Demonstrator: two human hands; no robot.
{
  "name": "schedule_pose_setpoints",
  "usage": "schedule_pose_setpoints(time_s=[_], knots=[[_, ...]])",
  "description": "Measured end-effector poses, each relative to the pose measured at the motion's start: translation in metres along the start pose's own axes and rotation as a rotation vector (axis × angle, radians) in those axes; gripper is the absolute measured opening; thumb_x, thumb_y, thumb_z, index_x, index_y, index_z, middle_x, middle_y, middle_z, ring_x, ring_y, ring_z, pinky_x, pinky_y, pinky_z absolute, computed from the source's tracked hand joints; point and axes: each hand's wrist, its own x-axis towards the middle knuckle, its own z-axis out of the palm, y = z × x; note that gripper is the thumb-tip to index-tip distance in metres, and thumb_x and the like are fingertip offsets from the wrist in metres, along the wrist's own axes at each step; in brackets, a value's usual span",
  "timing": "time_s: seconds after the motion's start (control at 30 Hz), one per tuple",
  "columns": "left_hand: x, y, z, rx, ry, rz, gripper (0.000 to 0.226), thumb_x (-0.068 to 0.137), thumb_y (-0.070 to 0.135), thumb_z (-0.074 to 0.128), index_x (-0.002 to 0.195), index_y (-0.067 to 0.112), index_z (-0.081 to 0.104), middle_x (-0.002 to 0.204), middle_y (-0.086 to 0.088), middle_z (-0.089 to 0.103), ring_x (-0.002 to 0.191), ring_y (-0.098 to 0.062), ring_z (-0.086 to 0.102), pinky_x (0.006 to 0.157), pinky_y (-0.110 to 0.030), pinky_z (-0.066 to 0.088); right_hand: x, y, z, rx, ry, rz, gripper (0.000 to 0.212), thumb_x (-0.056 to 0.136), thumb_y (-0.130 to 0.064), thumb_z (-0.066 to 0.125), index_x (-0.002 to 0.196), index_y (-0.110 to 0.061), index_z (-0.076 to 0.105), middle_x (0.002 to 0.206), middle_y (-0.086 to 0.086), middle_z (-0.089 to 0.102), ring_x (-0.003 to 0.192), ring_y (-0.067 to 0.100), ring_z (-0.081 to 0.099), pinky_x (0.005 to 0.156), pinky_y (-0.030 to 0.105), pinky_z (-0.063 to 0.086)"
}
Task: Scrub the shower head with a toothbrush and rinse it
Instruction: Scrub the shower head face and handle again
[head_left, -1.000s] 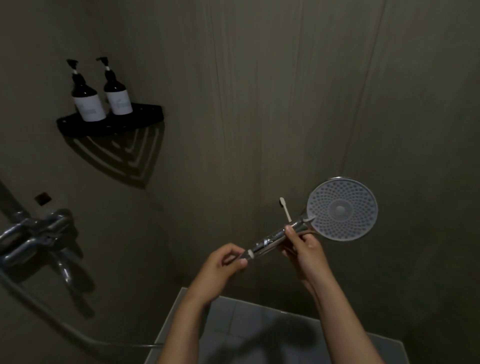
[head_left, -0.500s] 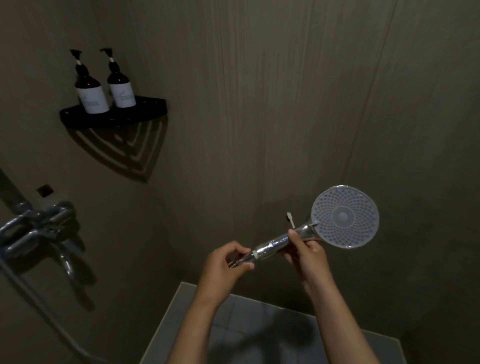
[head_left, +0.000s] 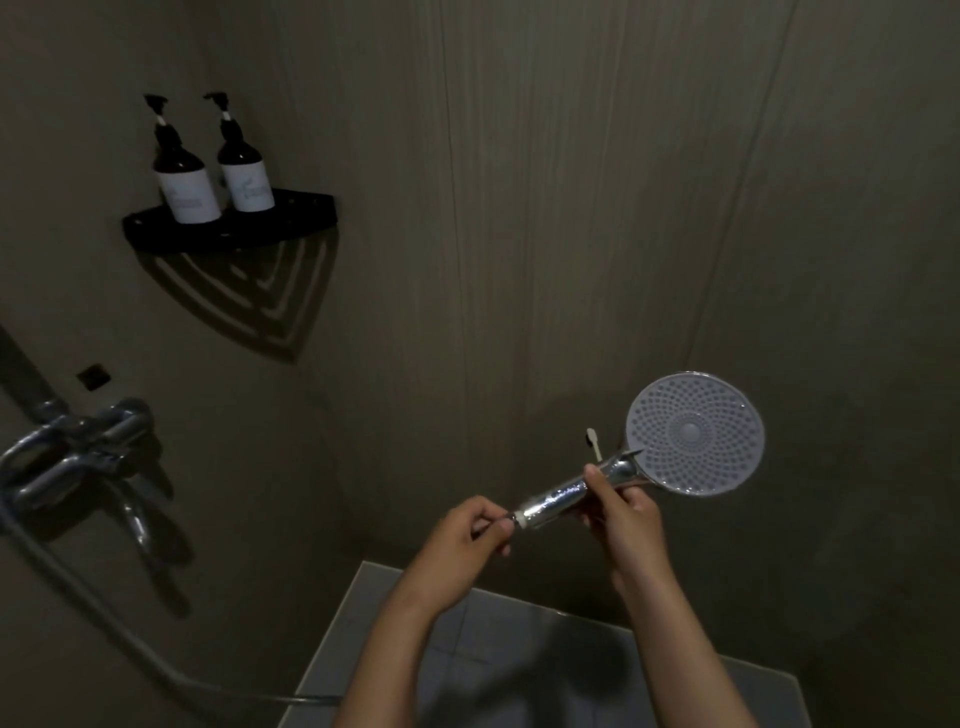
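Observation:
The shower head (head_left: 695, 434) has a round pale face with many nozzle holes turned toward me and a chrome handle (head_left: 558, 498). My right hand (head_left: 623, 519) grips the handle just below the head, and a pale toothbrush (head_left: 595, 445) sticks up behind the same hand. My left hand (head_left: 467, 538) pinches the fitting at the lower end of the handle. How the toothbrush is held is hidden behind the handle.
A chrome mixer tap (head_left: 78, 457) is mounted on the left wall, with a hose (head_left: 130, 639) running down to the floor. A black corner shelf (head_left: 228, 228) carries two dark pump bottles (head_left: 184, 176). Grey floor tiles (head_left: 519, 675) lie below my arms.
The shower head and both hands have shifted slightly right and down in view. My left hand stays pinched at the handle's lower end.

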Motion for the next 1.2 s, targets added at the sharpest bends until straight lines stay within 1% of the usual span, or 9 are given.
schedule_pose_setpoints(time_s=[0.1,0.2,0.33,0.47,0.7,0.83,0.93,1.03,1.2], knots=[[-0.002,0.002,-0.001,-0.085,-0.043,-0.007,0.011,0.091,0.011,0.057,0.083,0.017,0.060,0.060,0.007,0.060,0.058,-0.003,0.050,0.059,-0.019,0.037,-0.003,-0.001,-0.001,0.005,-0.017,0.004,0.013,0.087,-0.018,0.063,0.092,-0.006,0.062,0.087,0.010,0.069,0.079,0.017,0.066,0.060,0.022,0.053],[-0.003,0.005,-0.002,-0.096,-0.065,0.006,0.011,0.093,0.009,0.054,0.084,0.014,0.060,0.059,0.007,0.058,0.056,-0.003,0.047,0.053,-0.015,0.034,-0.006,-0.003,-0.002,0.049,-0.034,-0.003,0.009,0.089,-0.016,0.060,0.086,-0.008,0.060,0.081,0.007,0.068,0.070,0.012,0.065,0.054,0.018,0.051],[-0.003,0.006,-0.004,-0.073,-0.068,0.025,0.016,0.096,0.012,0.049,0.084,0.013,0.060,0.059,0.006,0.055,0.051,0.001,0.043,0.050,-0.012,0.031,-0.008,-0.005,0.000,0.080,-0.073,-0.007,0.010,0.089,-0.015,0.058,0.090,-0.005,0.058,0.083,0.010,0.066,0.078,0.018,0.063,0.068,0.024,0.051],[-0.004,0.008,-0.005,-0.075,-0.089,0.026,0.017,0.097,0.013,0.046,0.085,0.013,0.058,0.060,0.003,0.052,0.044,0.005,0.040,0.045,-0.008,0.029,-0.006,-0.004,0.000,0.051,-0.079,-0.036,0.014,0.089,-0.016,0.059,0.092,-0.003,0.058,0.082,0.010,0.065,0.076,0.018,0.063,0.066,0.024,0.051],[-0.005,0.012,-0.001,-0.143,-0.139,-0.055,0.022,0.099,0.016,0.041,0.083,0.015,0.055,0.056,0.003,0.044,0.039,0.004,0.038,0.041,-0.007,0.028,-0.003,-0.003,-0.005,0.115,-0.125,-0.008,0.008,0.090,-0.014,0.056,0.093,-0.007,0.058,0.087,0.008,0.067,0.083,0.017,0.065,0.070,0.025,0.052],[-0.003,0.012,-0.002,-0.179,-0.079,-0.003,0.015,0.095,0.012,0.049,0.084,0.009,0.059,0.057,0.002,0.055,0.040,0.002,0.039,0.042,-0.009,0.029,-0.004,-0.008,-0.002,0.121,-0.129,-0.035,0.006,0.091,-0.011,0.054,0.089,-0.006,0.057,0.083,0.008,0.065,0.077,0.015,0.063,0.062,0.018,0.055],[-0.001,0.010,0.000,-0.224,-0.008,0.023,0.005,0.089,0.005,0.059,0.087,0.008,0.062,0.059,0.003,0.062,0.045,0.001,0.048,0.044,-0.011,0.035,-0.005,-0.012,0.001,0.105,-0.119,-0.072,0.006,0.091,-0.011,0.055,0.090,-0.006,0.057,0.084,0.009,0.064,0.078,0.016,0.062,0.065,0.020,0.053],[0.001,0.009,0.002,-0.245,0.078,0.050,0.009,0.083,0.002,0.066,0.083,0.011,0.066,0.070,-0.002,0.068,0.056,-0.001,0.058,0.047,-0.014,0.042,-0.005,-0.013,0.003,0.126,-0.093,-0.063,0.007,0.091,-0.012,0.055,0.091,-0.006,0.058,0.086,0.009,0.065,0.081,0.017,0.063,0.071,0.025,0.050],[0.003,0.009,0.001,-0.197,0.173,0.106,0.014,0.075,0.005,0.075,0.079,0.018,0.071,0.069,0.010,0.071,0.057,0.004,0.059,0.051,-0.012,0.044,-0.006,-0.011,0.008,0.147,-0.028,-0.024,0.007,0.091,-0.016,0.056,0.088,-0.010,0.059,0.084,0.006,0.067,0.077,0.011,0.065,0.065,0.021,0.050]])
